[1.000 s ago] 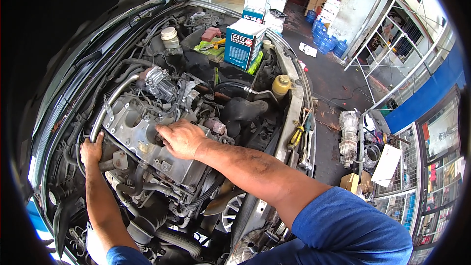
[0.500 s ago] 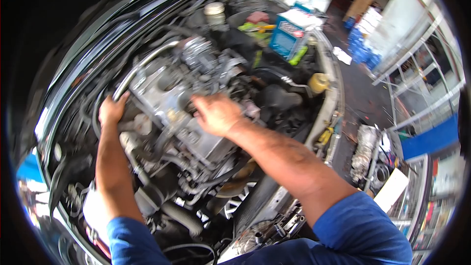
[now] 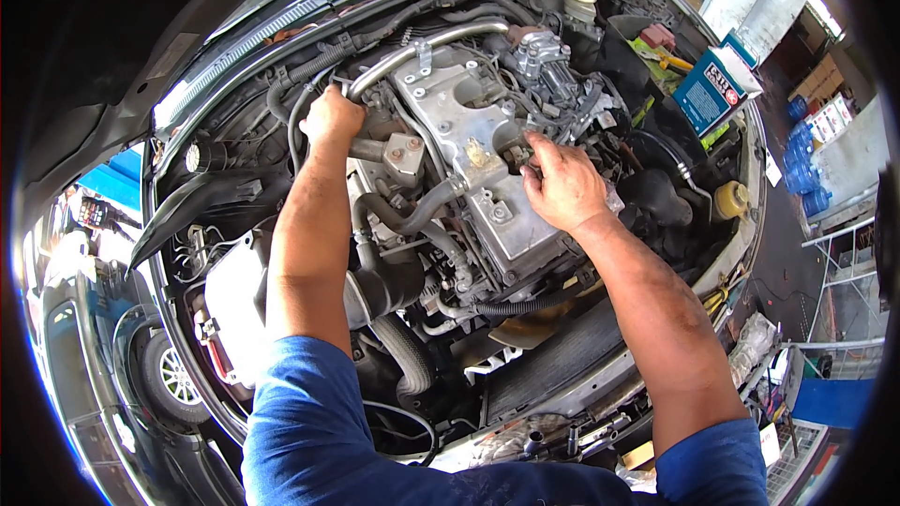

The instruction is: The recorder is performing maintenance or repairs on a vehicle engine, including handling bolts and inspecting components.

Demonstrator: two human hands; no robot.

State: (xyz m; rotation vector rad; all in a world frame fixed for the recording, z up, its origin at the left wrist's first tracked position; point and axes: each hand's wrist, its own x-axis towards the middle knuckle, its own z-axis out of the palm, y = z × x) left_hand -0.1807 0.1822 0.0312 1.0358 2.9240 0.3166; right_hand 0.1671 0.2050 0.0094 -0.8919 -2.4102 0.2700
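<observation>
Both my arms reach over the engine of a car with its hood up. My left hand [image 3: 335, 118] is closed at the lower end of a bent metal pipe [image 3: 394, 61], beside the engine's far left side. Its fingertips are hidden, so what it grips cannot be made out. My right hand [image 3: 568, 186] rests at the grey metal engine cover [image 3: 506, 215], by a round recess [image 3: 512, 136]. Its index finger is stretched out and the thumb stands apart; I see nothing held in it. A black rubber hose [image 3: 412, 215] curves between my arms.
A blue box [image 3: 708, 94] stands at the engine bay's right side, near a yellow-capped reservoir [image 3: 732, 200]. The radiator [image 3: 553, 365] lies close to me. Sockets and small tools [image 3: 572, 439] sit on the front edge. Another car [image 3: 94, 356] is at left.
My view has swung, so the engine sits farther right and higher in the picture. Both hands stay near the same engine parts, and they are now sharper.
</observation>
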